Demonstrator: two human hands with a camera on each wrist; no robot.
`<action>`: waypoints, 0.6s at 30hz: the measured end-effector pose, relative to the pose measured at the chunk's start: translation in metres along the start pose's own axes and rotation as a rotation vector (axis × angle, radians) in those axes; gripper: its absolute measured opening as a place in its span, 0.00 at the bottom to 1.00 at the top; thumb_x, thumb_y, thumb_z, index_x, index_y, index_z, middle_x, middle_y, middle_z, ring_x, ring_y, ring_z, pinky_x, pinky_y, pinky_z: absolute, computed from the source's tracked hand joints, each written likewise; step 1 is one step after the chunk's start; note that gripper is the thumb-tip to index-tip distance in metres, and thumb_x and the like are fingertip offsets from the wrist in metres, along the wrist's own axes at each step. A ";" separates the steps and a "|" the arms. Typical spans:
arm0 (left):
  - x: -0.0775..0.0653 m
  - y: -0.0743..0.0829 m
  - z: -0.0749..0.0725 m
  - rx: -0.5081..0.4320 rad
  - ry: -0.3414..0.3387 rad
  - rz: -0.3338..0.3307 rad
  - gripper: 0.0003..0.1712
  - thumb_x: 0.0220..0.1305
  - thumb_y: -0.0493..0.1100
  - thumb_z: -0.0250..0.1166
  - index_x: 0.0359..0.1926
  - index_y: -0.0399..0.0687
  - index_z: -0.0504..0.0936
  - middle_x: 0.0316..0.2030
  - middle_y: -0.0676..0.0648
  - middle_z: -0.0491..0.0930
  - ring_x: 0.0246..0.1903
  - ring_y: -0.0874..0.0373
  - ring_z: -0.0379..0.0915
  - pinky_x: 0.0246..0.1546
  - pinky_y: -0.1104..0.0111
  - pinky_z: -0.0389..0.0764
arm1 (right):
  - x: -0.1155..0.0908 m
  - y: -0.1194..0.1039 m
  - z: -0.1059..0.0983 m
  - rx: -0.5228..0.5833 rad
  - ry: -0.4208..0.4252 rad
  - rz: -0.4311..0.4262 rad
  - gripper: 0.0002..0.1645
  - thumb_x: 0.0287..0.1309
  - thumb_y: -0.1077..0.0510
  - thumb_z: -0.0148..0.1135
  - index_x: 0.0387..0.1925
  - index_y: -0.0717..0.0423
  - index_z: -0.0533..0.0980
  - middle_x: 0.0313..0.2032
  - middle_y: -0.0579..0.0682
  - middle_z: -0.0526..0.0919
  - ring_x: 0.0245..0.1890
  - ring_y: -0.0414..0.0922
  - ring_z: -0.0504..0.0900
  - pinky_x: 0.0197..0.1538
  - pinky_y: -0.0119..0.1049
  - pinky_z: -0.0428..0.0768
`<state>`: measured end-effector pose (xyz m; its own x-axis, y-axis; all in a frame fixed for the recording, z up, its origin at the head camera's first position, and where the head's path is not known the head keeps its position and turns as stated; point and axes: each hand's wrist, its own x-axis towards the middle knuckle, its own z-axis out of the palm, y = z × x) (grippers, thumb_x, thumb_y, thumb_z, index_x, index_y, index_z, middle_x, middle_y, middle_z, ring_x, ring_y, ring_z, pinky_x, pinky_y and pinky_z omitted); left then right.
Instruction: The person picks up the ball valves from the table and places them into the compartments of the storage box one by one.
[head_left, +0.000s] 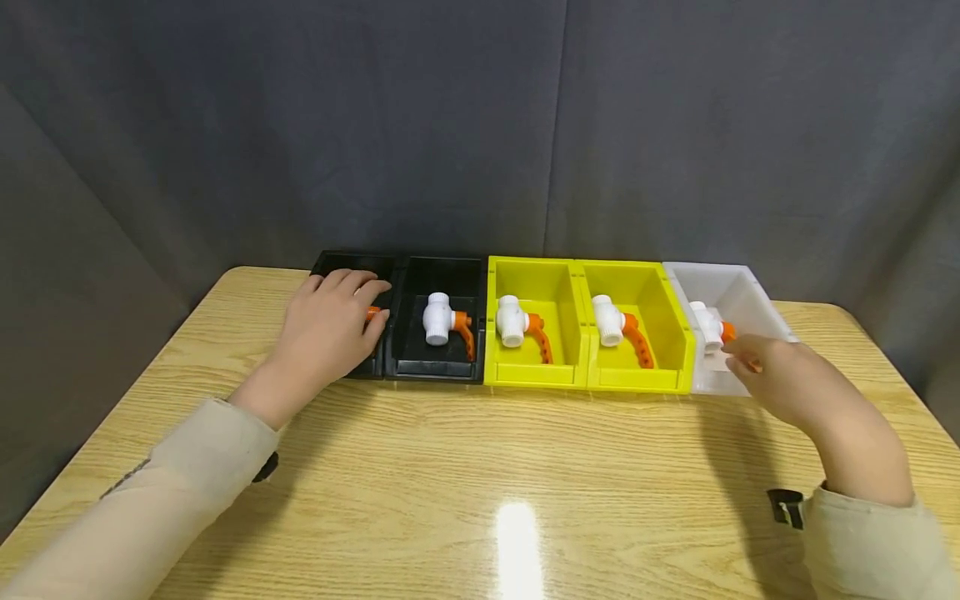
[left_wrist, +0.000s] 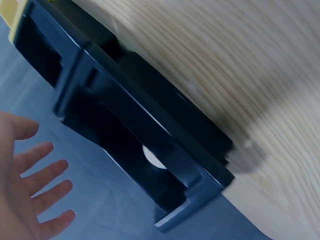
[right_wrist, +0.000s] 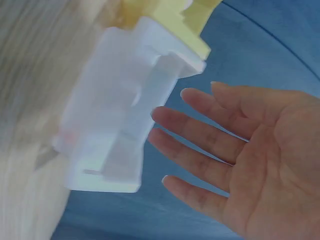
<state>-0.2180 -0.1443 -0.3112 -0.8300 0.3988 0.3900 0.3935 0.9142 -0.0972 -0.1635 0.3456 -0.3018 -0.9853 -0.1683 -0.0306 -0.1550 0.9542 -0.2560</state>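
Note:
My left hand point(head_left: 328, 323) hovers over the leftmost black bin point(head_left: 352, 263), its fingers loosely spread and holding nothing. A bit of orange handle point(head_left: 372, 312) shows beside that hand; in the left wrist view a white round part point(left_wrist: 153, 157) lies inside the bin. Over the translucent white bin point(head_left: 761, 304) at the right end is my right hand point(head_left: 795, 379), its fingertips close to a white ball valve point(head_left: 705, 327) with an orange handle. In the right wrist view the fingers point(right_wrist: 200, 131) are extended and apart, with nothing between them.
Between the hands, one black bin point(head_left: 442, 271) and two yellow bins point(head_left: 536, 377) point(head_left: 637, 382) each hold a white ball valve point(head_left: 437, 319) with an orange lever. The bins stand side by side along the wooden table's point(head_left: 450, 467) far edge, before a grey curtain point(head_left: 450, 125).

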 end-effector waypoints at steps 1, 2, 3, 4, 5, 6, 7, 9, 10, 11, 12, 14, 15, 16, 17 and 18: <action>-0.001 0.003 -0.001 0.002 -0.008 0.001 0.22 0.68 0.49 0.63 0.58 0.44 0.80 0.57 0.41 0.77 0.59 0.44 0.69 0.56 0.49 0.70 | -0.001 -0.002 -0.001 0.002 0.002 -0.002 0.17 0.68 0.60 0.58 0.52 0.68 0.77 0.40 0.65 0.81 0.36 0.59 0.77 0.41 0.58 0.75; -0.002 0.006 -0.002 0.005 -0.019 0.000 0.22 0.69 0.50 0.62 0.59 0.44 0.80 0.58 0.42 0.77 0.60 0.44 0.69 0.57 0.49 0.70 | -0.002 -0.004 -0.002 0.006 0.005 -0.007 0.17 0.69 0.59 0.58 0.52 0.67 0.76 0.40 0.64 0.81 0.35 0.58 0.77 0.41 0.57 0.75; -0.003 0.009 -0.002 0.008 -0.028 0.002 0.23 0.69 0.50 0.62 0.59 0.45 0.80 0.58 0.42 0.77 0.60 0.44 0.68 0.57 0.50 0.70 | -0.003 -0.007 -0.003 0.007 0.009 -0.008 0.17 0.69 0.58 0.58 0.52 0.67 0.76 0.40 0.62 0.81 0.35 0.57 0.77 0.40 0.56 0.74; -0.004 0.012 -0.003 0.012 -0.035 0.008 0.23 0.69 0.51 0.62 0.60 0.45 0.80 0.59 0.42 0.76 0.61 0.45 0.68 0.58 0.50 0.69 | -0.004 -0.011 -0.004 0.009 0.011 -0.007 0.19 0.70 0.56 0.57 0.53 0.67 0.76 0.40 0.61 0.81 0.35 0.56 0.76 0.40 0.55 0.74; -0.006 0.015 -0.003 0.016 -0.037 0.016 0.24 0.69 0.52 0.62 0.60 0.45 0.79 0.59 0.42 0.76 0.61 0.45 0.68 0.59 0.50 0.69 | -0.004 -0.014 -0.005 0.011 0.015 -0.008 0.19 0.70 0.55 0.57 0.54 0.66 0.76 0.41 0.61 0.81 0.36 0.56 0.77 0.41 0.55 0.74; -0.007 0.018 -0.003 0.017 -0.039 0.024 0.24 0.70 0.52 0.61 0.60 0.45 0.79 0.59 0.42 0.76 0.62 0.45 0.67 0.59 0.50 0.68 | -0.005 -0.018 -0.006 0.012 0.020 -0.010 0.20 0.70 0.54 0.57 0.54 0.66 0.75 0.41 0.60 0.81 0.37 0.56 0.77 0.41 0.55 0.74; -0.009 0.021 -0.004 0.018 -0.040 0.034 0.24 0.70 0.52 0.61 0.61 0.45 0.79 0.60 0.42 0.76 0.62 0.45 0.67 0.60 0.50 0.68 | -0.005 -0.021 -0.007 0.014 0.024 -0.012 0.21 0.70 0.54 0.58 0.55 0.66 0.75 0.43 0.61 0.81 0.38 0.57 0.77 0.42 0.56 0.74; -0.011 0.027 -0.003 0.019 -0.034 0.054 0.25 0.69 0.53 0.62 0.60 0.45 0.79 0.60 0.42 0.76 0.62 0.45 0.67 0.61 0.49 0.68 | -0.006 -0.028 -0.007 0.011 0.037 -0.021 0.23 0.70 0.54 0.58 0.56 0.67 0.74 0.43 0.62 0.82 0.39 0.58 0.78 0.43 0.58 0.74; -0.013 0.030 -0.003 0.016 -0.031 0.064 0.25 0.69 0.53 0.62 0.60 0.45 0.79 0.60 0.41 0.76 0.62 0.45 0.67 0.61 0.49 0.68 | -0.006 -0.032 -0.007 0.009 0.043 -0.030 0.24 0.69 0.53 0.58 0.56 0.68 0.74 0.46 0.65 0.81 0.41 0.60 0.79 0.44 0.60 0.74; -0.014 0.033 -0.003 0.014 -0.026 0.074 0.25 0.68 0.53 0.63 0.60 0.45 0.80 0.60 0.41 0.76 0.62 0.45 0.67 0.61 0.49 0.68 | -0.007 -0.035 -0.007 0.007 0.049 -0.035 0.24 0.69 0.54 0.59 0.57 0.69 0.74 0.48 0.67 0.81 0.44 0.63 0.79 0.46 0.62 0.73; -0.015 0.036 -0.004 0.013 -0.024 0.083 0.25 0.68 0.53 0.63 0.60 0.45 0.80 0.61 0.41 0.76 0.62 0.45 0.67 0.61 0.49 0.68 | -0.007 -0.038 -0.006 0.005 0.053 -0.044 0.24 0.69 0.54 0.59 0.57 0.69 0.74 0.50 0.68 0.80 0.47 0.65 0.78 0.49 0.64 0.72; -0.016 0.042 -0.004 0.014 -0.024 0.102 0.26 0.68 0.54 0.63 0.61 0.45 0.79 0.62 0.41 0.75 0.63 0.44 0.67 0.61 0.49 0.68 | -0.007 -0.044 -0.004 -0.002 0.066 -0.060 0.24 0.69 0.54 0.60 0.57 0.69 0.74 0.53 0.69 0.78 0.51 0.67 0.76 0.52 0.65 0.71; -0.017 0.045 -0.004 0.013 -0.030 0.111 0.27 0.68 0.54 0.63 0.61 0.45 0.79 0.62 0.41 0.74 0.63 0.44 0.66 0.61 0.49 0.68 | -0.007 -0.047 -0.003 -0.006 0.075 -0.069 0.24 0.68 0.55 0.61 0.57 0.69 0.74 0.54 0.69 0.77 0.52 0.67 0.76 0.53 0.65 0.70; -0.018 0.048 -0.004 0.014 -0.038 0.120 0.27 0.68 0.54 0.64 0.62 0.46 0.78 0.63 0.41 0.74 0.64 0.44 0.66 0.61 0.49 0.68 | -0.007 -0.050 -0.002 -0.011 0.087 -0.080 0.24 0.68 0.55 0.61 0.57 0.69 0.75 0.54 0.69 0.78 0.53 0.67 0.75 0.54 0.65 0.70; -0.018 0.051 -0.004 0.017 -0.045 0.127 0.27 0.68 0.54 0.63 0.63 0.46 0.78 0.64 0.42 0.73 0.64 0.44 0.65 0.61 0.48 0.67 | -0.007 -0.053 -0.001 -0.015 0.103 -0.093 0.23 0.67 0.55 0.62 0.56 0.68 0.75 0.53 0.68 0.79 0.52 0.66 0.76 0.54 0.64 0.71; -0.019 0.054 -0.005 0.020 -0.056 0.132 0.28 0.68 0.55 0.63 0.64 0.47 0.77 0.64 0.42 0.72 0.64 0.45 0.65 0.62 0.48 0.67 | -0.006 -0.055 0.001 -0.022 0.120 -0.113 0.23 0.66 0.56 0.63 0.55 0.68 0.76 0.52 0.67 0.80 0.51 0.65 0.77 0.53 0.63 0.72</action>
<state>-0.1793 -0.1030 -0.3196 -0.7929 0.5182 0.3206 0.4930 0.8547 -0.1624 -0.1486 0.2941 -0.2881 -0.9629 -0.2451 0.1130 -0.2653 0.9363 -0.2302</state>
